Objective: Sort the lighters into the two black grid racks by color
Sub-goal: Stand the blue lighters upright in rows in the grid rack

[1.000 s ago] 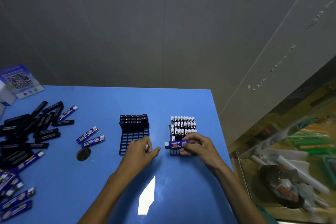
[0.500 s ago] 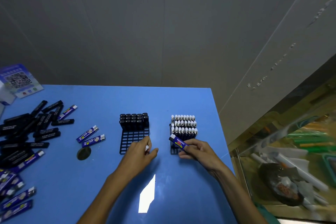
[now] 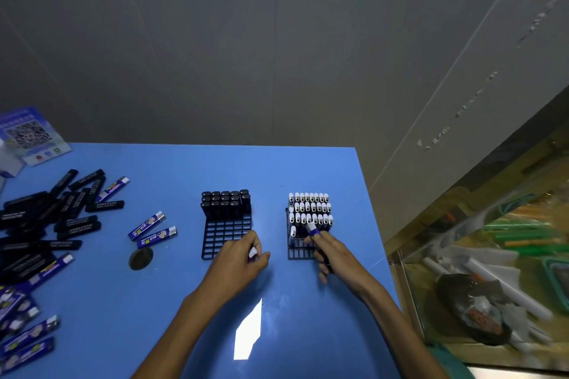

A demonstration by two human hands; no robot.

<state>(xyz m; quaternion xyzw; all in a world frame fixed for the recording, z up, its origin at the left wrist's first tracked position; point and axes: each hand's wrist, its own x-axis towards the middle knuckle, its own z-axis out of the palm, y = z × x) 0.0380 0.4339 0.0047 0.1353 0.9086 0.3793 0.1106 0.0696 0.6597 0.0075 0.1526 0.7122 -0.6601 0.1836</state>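
Two black grid racks stand on the blue table (image 3: 308,169). The left rack (image 3: 226,235) holds black lighters (image 3: 226,203) in its far rows. In the right rack (image 3: 297,251) stand blue lighters with white caps (image 3: 309,208). My right hand (image 3: 331,252) pinches a blue lighter (image 3: 312,229), upright with its white cap up, over the right rack's front rows. My left hand (image 3: 238,258) rests at the left rack's near right corner and grips another lighter; only its white cap (image 3: 252,252) shows.
Loose black lighters (image 3: 46,218) are heaped at the table's left, with blue ones (image 3: 152,229) scattered beside and below them. A dark round disc (image 3: 140,258) lies near the left rack. A QR-code card (image 3: 29,135) stands far left. A cluttered bin (image 3: 492,286) sits right of the table.
My right hand turned its blue lighter from lying flat to upright and brought it down over the right rack. My left hand stayed put.
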